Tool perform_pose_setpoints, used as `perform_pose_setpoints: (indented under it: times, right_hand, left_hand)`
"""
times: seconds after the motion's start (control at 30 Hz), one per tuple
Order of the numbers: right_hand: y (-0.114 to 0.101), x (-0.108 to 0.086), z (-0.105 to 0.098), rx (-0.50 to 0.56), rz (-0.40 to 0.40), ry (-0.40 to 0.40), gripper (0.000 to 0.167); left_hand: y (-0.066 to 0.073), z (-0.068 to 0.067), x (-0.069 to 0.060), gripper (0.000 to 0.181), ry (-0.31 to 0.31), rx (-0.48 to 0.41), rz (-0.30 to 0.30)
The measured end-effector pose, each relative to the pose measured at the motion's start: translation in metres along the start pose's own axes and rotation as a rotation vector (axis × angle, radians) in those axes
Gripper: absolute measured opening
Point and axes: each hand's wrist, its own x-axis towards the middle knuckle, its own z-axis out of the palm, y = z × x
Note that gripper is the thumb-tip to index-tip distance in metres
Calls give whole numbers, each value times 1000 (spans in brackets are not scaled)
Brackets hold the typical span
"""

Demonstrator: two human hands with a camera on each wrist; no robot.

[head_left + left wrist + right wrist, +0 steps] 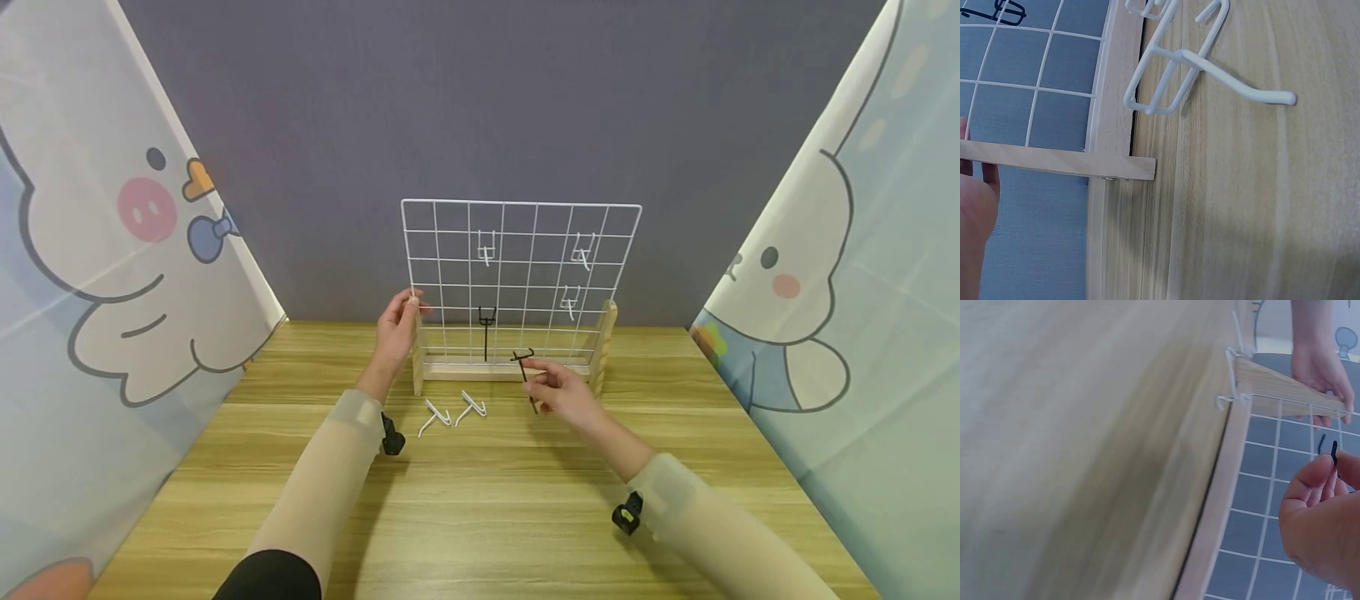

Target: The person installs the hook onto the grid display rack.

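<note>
Black hook (523,371), as I see from where I stand, is before the lower part of the white wire grid (521,202), pinched by its thin stem between thumb and curled fingers of the right hand (566,396). Whether its forked head touches the grid, I cannot tell. I judge it light, stiff and hardly fragile, perhaps slightly slippery; the stem seems the proper place to hold, because the fork remains free.

Low on the grid hangs a second black hook (486,321); higher hang three white hooks (487,252). At the grid's left edge, the left hand (395,333) is curled around the wooden post (417,358). Before the grid lie two loose white hooks (472,404).

Only the head view shows the held hook's whole form; the right wrist view gives just dark ends by the fingertips. The left wrist view alone shows closely a loose hook's bent arm.
</note>
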Motion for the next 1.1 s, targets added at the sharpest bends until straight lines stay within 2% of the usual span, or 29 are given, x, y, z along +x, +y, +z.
perform_pose_setpoints:
  times: [0.1,0.27,0.43,0.83,0.93,1.03,1.1]
  right_hand:
    - [-8,4,1,12,-15,25,51]
    - [-21,11,1,21,-35,61,50]
    - [-35,17,0,26,-49,89,50]
    - [-66,35,5,56,-116,133,51]
    - [-74,37,7,70,-127,146,51]
    - [-79,40,8,77,-134,162,51]
    - [-82,42,8,80,-142,166,51]
  left_hand:
    - [0,0,1,21,0,-8,-1]
    - [1,0,0,28,-1,-10,5]
    - [3,0,-2,19,-4,10,-3]
    - [2,-1,-2,17,-5,3,2]
    - [2,-1,-2,20,-9,19,-2]
    - [2,-1,-2,29,-16,29,4]
    - [2,-1,-3,29,-16,26,9]
